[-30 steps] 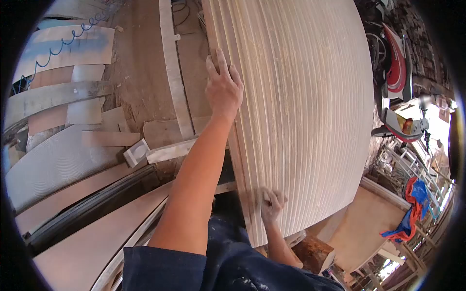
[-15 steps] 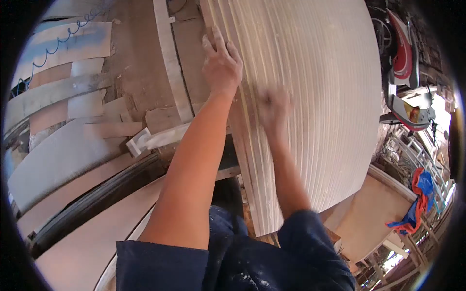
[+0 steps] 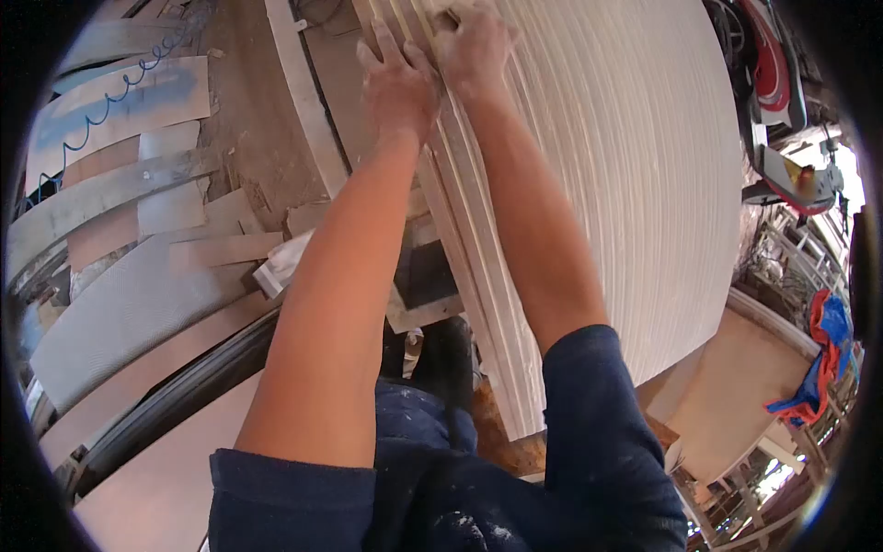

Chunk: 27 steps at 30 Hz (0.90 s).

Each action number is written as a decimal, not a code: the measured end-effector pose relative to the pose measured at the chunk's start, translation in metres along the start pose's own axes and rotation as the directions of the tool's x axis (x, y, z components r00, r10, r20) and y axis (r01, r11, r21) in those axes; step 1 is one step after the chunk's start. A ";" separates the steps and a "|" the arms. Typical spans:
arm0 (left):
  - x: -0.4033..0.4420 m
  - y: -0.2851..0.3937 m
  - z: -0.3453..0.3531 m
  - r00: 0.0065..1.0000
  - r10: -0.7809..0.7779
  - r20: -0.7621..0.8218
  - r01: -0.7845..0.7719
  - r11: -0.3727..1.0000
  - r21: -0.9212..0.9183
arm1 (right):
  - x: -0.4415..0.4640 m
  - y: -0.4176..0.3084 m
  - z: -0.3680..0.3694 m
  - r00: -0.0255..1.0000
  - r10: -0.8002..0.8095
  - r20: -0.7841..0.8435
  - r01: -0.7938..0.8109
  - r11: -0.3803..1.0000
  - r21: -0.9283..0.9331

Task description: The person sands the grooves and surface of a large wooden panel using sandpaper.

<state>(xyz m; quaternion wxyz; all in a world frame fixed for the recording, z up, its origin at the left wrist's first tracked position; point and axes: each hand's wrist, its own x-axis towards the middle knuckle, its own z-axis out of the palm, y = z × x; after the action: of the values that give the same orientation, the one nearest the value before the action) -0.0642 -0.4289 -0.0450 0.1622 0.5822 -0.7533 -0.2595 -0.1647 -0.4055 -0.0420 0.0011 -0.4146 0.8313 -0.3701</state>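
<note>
A large pale panel [image 3: 635, 202] with lengthwise grooves stands before me, its long left edge running up the view. My left hand [image 3: 400, 92] lies on that edge, fingers apart and stretched forward. Just to its right, my right hand [image 3: 476, 48] rests on the grooved face near the same edge. The fingers of this hand are curled in and closed; whatever they hold, if anything, is hidden beneath them. Pale dust coats both hands.
On the left lie several boards and a grey textured sheet [image 3: 138, 304], with a coiled blue hose [image 3: 124, 87] above. A brown board [image 3: 736, 396] and a blue-and-orange cloth [image 3: 814, 368] are at lower right. Red-and-black motorbike parts [image 3: 771, 69] show at upper right.
My right hand has moved forward along the grooves, up the view, and now sits beside my left hand. My left hand has shifted slightly forward and left. The view has tilted a little.
</note>
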 end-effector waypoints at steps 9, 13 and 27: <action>0.004 -0.017 0.017 0.821 0.568 -0.048 -0.512 0.772 0.376 | -0.391 0.010 -0.237 0.923 0.375 0.085 -0.346 0.906 -0.244; -0.033 -0.011 -0.010 0.630 0.755 0.182 -0.741 0.514 0.432 | -0.561 -0.017 -0.372 0.750 0.654 -0.103 -0.661 0.736 -0.146; -0.446 -0.028 -0.070 0.360 0.605 0.710 -0.930 0.292 0.223 | -0.699 -0.034 -0.431 0.337 0.836 -0.433 -0.739 0.520 0.429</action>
<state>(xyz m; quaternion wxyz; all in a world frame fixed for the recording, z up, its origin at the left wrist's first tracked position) 0.1169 -0.0192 0.0218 -0.1231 0.0484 -0.9908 -0.0275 0.1839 0.3290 0.0788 -0.0471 0.1803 0.8488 -0.4947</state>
